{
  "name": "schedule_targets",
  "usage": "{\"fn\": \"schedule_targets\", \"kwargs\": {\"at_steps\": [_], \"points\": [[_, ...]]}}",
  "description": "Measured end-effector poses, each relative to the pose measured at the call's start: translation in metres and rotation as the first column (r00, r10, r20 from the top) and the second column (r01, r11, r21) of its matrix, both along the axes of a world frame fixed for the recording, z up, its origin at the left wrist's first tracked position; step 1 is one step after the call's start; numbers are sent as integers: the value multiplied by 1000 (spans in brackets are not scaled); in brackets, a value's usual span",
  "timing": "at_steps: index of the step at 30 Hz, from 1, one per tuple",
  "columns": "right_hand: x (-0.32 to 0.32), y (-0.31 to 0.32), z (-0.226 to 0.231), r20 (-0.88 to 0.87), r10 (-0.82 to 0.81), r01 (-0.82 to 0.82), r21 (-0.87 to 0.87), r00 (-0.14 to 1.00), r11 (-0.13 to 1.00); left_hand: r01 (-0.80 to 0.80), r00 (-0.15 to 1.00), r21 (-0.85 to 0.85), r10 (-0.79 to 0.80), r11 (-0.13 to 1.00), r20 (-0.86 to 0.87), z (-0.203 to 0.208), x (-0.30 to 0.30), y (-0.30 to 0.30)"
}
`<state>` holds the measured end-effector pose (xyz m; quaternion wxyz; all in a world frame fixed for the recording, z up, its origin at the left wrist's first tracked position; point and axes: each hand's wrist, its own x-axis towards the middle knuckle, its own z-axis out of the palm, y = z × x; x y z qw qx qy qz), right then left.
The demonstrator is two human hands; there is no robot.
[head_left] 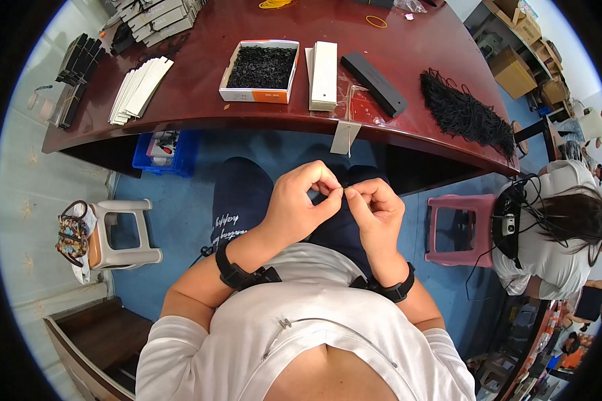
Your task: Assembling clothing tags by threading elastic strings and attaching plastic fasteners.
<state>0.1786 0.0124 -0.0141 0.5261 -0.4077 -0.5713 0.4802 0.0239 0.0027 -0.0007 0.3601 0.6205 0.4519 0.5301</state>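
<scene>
Above my lap, my left hand [299, 200] and my right hand [379, 210] meet fingertip to fingertip. Thumb and forefinger of each are pinched together on something tiny and dark, too small to make out. Just beyond them, a pale card tag [345, 138] hangs at the table's front edge beneath a bent metal wire [352, 100]. On the table behind it are a stack of white card strips [324, 77] and a long black bar-shaped object [374, 83]. To the left is an open carton [255, 97] full of small black cord pieces.
The dark red table [201, 100] curves across the front. A heap of black cords [468, 113] lies at its right, fanned white strips [140, 90] at its left. Below are a blue crate [180, 160], a white stool [137, 256] and a pink stool [458, 256]. Another person [548, 234] sits at right.
</scene>
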Motion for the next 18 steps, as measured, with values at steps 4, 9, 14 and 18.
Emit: {"fn": "schedule_targets", "kwargs": {"at_steps": [4,9,14,18], "points": [[0,0,4,3,7,-7,-17,1000,1000,-34,995,64,40,997,-93,1,1,0],[1,2,9,165,-10,-5,92,986,996,-44,985,114,62,992,-159,2,-1,-1],[1,2,7,175,-16,0,92,984,996,-24,968,106,50,994,-245,3,-3,-3],[9,3,0,-5,64,-65,-17,998,998,31,979,68,-17,997,-204,4,-6,-2]]}}
